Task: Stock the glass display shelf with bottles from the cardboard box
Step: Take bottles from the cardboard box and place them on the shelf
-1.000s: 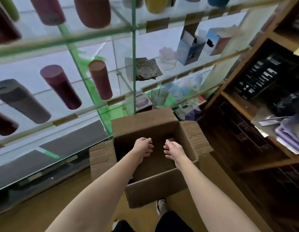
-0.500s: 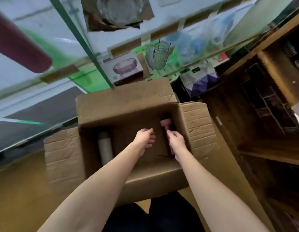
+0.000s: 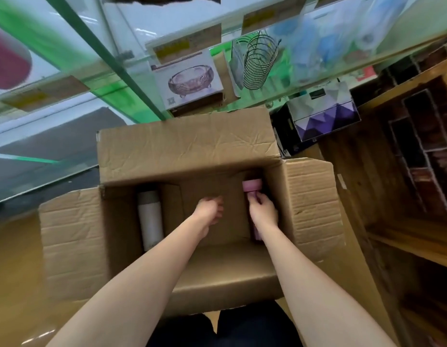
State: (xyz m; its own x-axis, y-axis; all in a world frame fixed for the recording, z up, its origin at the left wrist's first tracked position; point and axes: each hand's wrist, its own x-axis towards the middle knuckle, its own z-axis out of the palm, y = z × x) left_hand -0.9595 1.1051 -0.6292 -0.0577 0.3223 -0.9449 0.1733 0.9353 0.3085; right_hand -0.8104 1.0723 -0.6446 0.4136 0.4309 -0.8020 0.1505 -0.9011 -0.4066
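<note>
Hands inside the cardboard box (image 3: 192,151), which sits open on the wooden floor (image 3: 14,251) with all four flaps folded outward, right in front of the glass shelf (image 3: 132,78). Right hand (image 3: 263,211) at the right inner wall of the box, fingers curled around a pink bottle (image 3: 252,187) lying lengthwise there; the bottle's cap end points toward the shelf and shows above the fingers, a strip of its body shows below the wrist. Left hand (image 3: 209,209) near the middle of the box, fingers loosely curled, holding nothing, resting on or just over a loose brown cardboard sheet (image 3: 232,189) that covers the box floor; cannot tell whether it touches. White bottle (image 3: 150,219) lies lengthwise along the left inner wall, untouched, well apart from both hands. Behind the box, on the lowest shelf level, a white carton printed with a glass bowl (image 3: 189,81), and just right of it a black wire basket (image 3: 258,61). Right of the box's far flap, a black and purple boxed item (image 3: 325,116) on the floor level. Dark red cylinder (image 3: 7,61) at far left on a higher glass level, blurred. Wooden shelving (image 3: 417,136) stands along the right side. Yellow price labels (image 3: 174,48) line the glass edges.
</note>
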